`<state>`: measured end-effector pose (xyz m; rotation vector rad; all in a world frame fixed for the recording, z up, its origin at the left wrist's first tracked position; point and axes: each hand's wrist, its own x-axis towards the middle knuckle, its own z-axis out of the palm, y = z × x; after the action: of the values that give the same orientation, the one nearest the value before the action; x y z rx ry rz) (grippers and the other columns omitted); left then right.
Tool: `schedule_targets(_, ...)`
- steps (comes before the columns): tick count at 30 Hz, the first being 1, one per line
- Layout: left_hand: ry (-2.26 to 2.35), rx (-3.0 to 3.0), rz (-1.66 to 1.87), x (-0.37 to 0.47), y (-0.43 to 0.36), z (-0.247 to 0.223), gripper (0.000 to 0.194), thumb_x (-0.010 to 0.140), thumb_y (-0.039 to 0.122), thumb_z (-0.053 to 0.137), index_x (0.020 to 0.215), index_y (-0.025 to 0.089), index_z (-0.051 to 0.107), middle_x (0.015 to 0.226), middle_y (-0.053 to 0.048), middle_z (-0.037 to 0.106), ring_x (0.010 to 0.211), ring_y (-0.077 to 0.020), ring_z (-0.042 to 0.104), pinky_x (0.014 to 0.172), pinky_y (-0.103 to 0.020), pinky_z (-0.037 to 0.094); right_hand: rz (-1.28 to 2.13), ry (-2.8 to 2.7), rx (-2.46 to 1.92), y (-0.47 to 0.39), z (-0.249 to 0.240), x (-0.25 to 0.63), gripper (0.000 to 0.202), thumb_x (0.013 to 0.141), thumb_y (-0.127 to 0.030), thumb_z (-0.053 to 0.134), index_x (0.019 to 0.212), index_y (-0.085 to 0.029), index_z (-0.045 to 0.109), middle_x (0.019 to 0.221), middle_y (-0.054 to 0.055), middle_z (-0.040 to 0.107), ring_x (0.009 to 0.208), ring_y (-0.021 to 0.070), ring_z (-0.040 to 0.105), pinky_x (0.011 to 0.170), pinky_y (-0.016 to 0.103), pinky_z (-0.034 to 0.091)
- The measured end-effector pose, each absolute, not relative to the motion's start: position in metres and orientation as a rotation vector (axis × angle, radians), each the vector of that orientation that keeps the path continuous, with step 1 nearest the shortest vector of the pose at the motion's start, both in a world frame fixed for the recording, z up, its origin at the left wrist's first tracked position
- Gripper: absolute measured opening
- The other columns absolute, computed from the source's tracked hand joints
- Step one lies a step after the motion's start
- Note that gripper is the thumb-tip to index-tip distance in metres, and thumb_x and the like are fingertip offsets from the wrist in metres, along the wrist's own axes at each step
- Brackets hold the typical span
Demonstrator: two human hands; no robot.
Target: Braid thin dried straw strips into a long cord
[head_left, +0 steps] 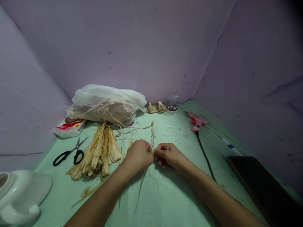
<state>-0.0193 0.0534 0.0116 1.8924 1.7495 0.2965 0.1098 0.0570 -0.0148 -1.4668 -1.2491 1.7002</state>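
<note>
A thin braided cord (pixel 152 135) runs toward me from a small pin-like point on the green table. My left hand (pixel 140 153) is closed in a pinch at the cord's near end, with a loose strand hanging below it. Close beside it, my right hand (pixel 168 154) pinches the same end, its fingertips almost touching the left ones. From the cord's far end a twisted string (pixel 137 128) leads left. A bundle of dried husk strips (pixel 99 154) lies left of my hands.
Black-handled scissors (pixel 71 153) and a white ceramic object (pixel 23 195) are at left. Behind stand a plastic bag (pixel 106 101), a red-white box (pixel 70 127), a woven piece (pixel 156 108) and a bead container (pixel 172 107). At right are a pink glue gun (pixel 196 121) and dark tablet-like object (pixel 262 189).
</note>
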Motion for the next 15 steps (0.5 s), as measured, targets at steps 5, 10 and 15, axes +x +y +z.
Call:
schedule_targets(5, 1.799, 2.085, 0.118, -0.004, 0.028, 0.029, 0.021, 0.064, 0.025, 0.045, 0.067, 0.017, 0.064, 0.063, -0.009, 0.059, 0.058, -0.0169, 0.052, 0.051, -0.025, 0.031, 1.724, -1.201, -1.468, 0.056, -0.013, 0.11, 0.005, 0.06, -0.012, 0.045, 0.058, -0.016, 0.048, 0.039, -0.006, 0.047, 0.029, 0.0045, 0.038, 0.026, 0.014, 0.022)
schedule_targets(10, 1.666, 2.106, 0.048, -0.005, 0.027, 0.035, 0.013, 0.062, 0.021, 0.05, 0.06, 0.015, 0.061, 0.058, -0.007, 0.056, 0.057, -0.0174, 0.053, 0.051, -0.025, 0.032, 1.743, -1.205, -1.47, 0.053, -0.013, 0.111, 0.008, 0.062, -0.012, 0.043, 0.06, -0.017, 0.048, 0.032, -0.008, 0.04, 0.023, 0.0034, 0.027, 0.025, 0.015, 0.015)
schedule_targets(15, 1.615, 1.452, 0.428, -0.026, 0.056, 0.033, 0.018, 0.067, 0.023, 0.046, 0.076, 0.011, 0.056, 0.063, -0.003, 0.057, 0.036, -0.0077, 0.044, 0.037, -0.02, 0.028, 1.746, -1.23, -1.428, 0.054, -0.011, 0.114, 0.006, 0.063, -0.012, 0.045, 0.059, -0.016, 0.047, 0.039, -0.007, 0.044, 0.027, 0.0018, 0.027, 0.027, 0.015, 0.016)
